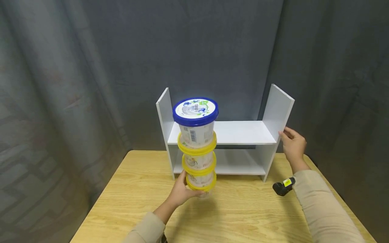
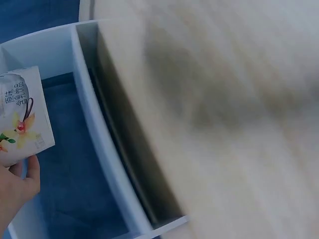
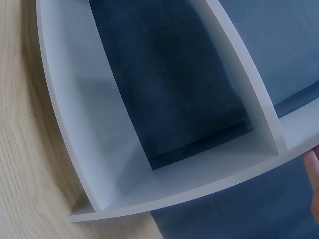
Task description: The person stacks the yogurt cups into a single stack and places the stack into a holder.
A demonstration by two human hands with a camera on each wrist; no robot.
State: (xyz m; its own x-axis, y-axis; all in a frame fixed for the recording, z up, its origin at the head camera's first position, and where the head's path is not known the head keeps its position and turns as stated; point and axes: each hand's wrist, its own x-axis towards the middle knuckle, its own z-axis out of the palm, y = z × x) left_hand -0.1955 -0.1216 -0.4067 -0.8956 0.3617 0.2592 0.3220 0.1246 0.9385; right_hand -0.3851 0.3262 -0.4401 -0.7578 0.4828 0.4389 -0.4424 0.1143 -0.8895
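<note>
My left hand [image 1: 181,192] grips the lowest part of an upright stack of paper tubs. On top sits a tub with a blue lid [image 1: 196,112] printed with blueberries; below it are three with yellow lids [image 1: 197,148]. In the left wrist view, fingertips hold the base of a white tub [image 2: 25,114] with a flower print. The stack overlaps the left part of a white two-tier shelf [image 1: 243,132]. With thumb in front and fingers behind, my right hand [image 1: 293,144] pinches the front edge of the shelf's right side panel [image 1: 278,108]; the right wrist view shows its fingertips [image 3: 313,169] there.
The shelf stands at the back of a wooden table [image 1: 136,189], its side panels rising above the upper board. Grey curtains [image 1: 194,50] hang behind and on both sides. A black wrist device [image 1: 283,186] with a yellow label sits by the right cuff.
</note>
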